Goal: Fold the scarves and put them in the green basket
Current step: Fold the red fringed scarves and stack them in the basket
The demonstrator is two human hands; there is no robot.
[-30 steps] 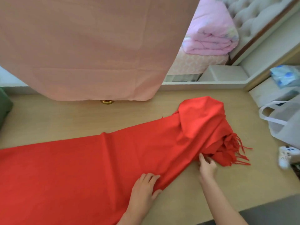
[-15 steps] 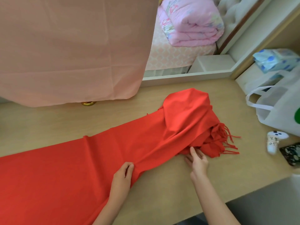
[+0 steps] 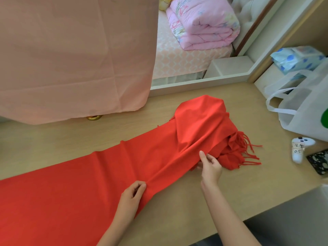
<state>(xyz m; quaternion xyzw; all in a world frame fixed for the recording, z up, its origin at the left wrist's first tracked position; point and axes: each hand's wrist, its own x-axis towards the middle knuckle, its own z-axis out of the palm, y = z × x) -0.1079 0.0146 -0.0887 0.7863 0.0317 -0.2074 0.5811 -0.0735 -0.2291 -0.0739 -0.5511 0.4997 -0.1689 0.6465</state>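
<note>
A long red scarf (image 3: 106,174) lies stretched across the light wooden table (image 3: 177,219), running from the lower left up to a bunched, fringed end (image 3: 236,148) on the right. My left hand (image 3: 132,194) pinches the scarf's near edge at mid-length. Further right, my right hand (image 3: 210,166) grips a fold of the cloth just before the bunched end, thumb on top. The green basket is out of view.
A pink cloth (image 3: 76,55) hangs over the table's back left. At the right stand a white bag (image 3: 305,110), a white game controller (image 3: 300,148) and a dark patterned object (image 3: 319,161). Behind the table is a bed with a folded pink quilt (image 3: 202,23).
The view has swung to the right. My left hand went from lying flat on the scarf to pinching its edge. My right hand took hold of a fold near the bunched end.
</note>
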